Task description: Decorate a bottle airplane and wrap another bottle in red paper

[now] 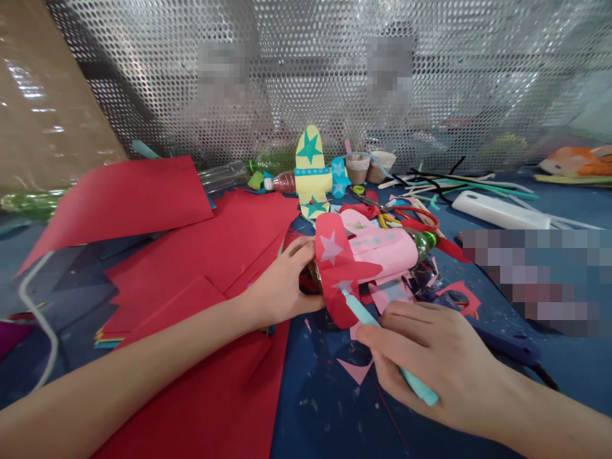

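Observation:
A small plane model (387, 252), made of a green plastic bottle wrapped in pink paper, lies on the blue table. Its red paper tail piece (335, 223) carries pale star shapes. My left hand (282, 280) grips the bottle's left end, its thumb and fingers either side just behind the red paper. Between the fingers of my right hand (425, 357) is a light-blue marker (366, 312), its tip touching the lower star on the red paper. Pink paper scraps (356, 370) lie beneath and around the model.
Red paper sheets (215, 248) spread over the left side. A yellow paper plane (310, 172) with green stars stands behind. Red-handled scissors (406, 213), a white power strip (502, 210), pipe cleaners (459, 185) and a dark blue glue gun (507, 344) lie right. A perforated metal panel (310, 70) rises behind.

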Action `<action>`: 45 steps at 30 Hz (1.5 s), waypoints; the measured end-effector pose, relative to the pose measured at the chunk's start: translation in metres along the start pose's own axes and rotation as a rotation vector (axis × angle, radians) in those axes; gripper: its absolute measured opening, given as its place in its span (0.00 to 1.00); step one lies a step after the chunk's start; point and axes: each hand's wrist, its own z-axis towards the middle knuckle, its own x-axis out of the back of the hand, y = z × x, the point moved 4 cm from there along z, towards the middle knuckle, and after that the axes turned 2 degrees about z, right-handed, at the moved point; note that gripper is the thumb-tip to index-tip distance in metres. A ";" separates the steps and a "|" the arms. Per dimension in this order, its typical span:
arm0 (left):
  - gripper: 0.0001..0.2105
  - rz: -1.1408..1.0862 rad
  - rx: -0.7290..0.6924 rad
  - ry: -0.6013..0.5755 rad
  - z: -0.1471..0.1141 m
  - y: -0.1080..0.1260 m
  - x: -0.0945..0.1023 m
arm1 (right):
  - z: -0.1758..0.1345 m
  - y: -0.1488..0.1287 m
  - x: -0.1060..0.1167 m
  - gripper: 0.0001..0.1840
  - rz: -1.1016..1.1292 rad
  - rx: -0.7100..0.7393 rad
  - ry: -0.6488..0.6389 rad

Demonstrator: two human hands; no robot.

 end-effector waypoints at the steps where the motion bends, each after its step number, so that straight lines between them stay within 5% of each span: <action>1: 0.25 0.002 0.004 -0.001 0.000 -0.001 0.000 | 0.000 0.000 0.000 0.08 -0.002 0.002 0.002; 45: 0.25 0.011 -0.009 -0.006 0.000 0.000 0.000 | -0.001 0.002 -0.001 0.08 -0.018 0.018 -0.010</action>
